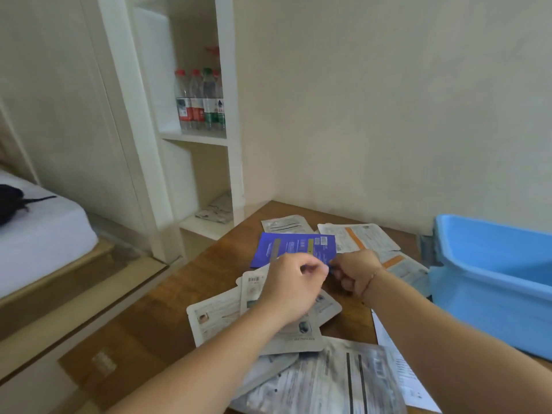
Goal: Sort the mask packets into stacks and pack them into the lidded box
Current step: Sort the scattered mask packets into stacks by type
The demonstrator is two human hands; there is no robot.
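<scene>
Left hand (288, 289) and right hand (357, 273) both pinch the blue packet's (294, 248) near edge mid-table, long axis left-right, grey packets (227, 316) loose underneath toward the near edge, blue box (490, 291) open at the right edge, nearer the right hand, path unobstructed.

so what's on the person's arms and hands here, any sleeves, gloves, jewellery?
Both forearms are bare as far as the frame shows: no sleeves, no gloves. The right hand has a thin chain bracelet at the wrist. The left hand shows nothing on the wrist or the visible fingers. No watch, no markings visible.
</scene>
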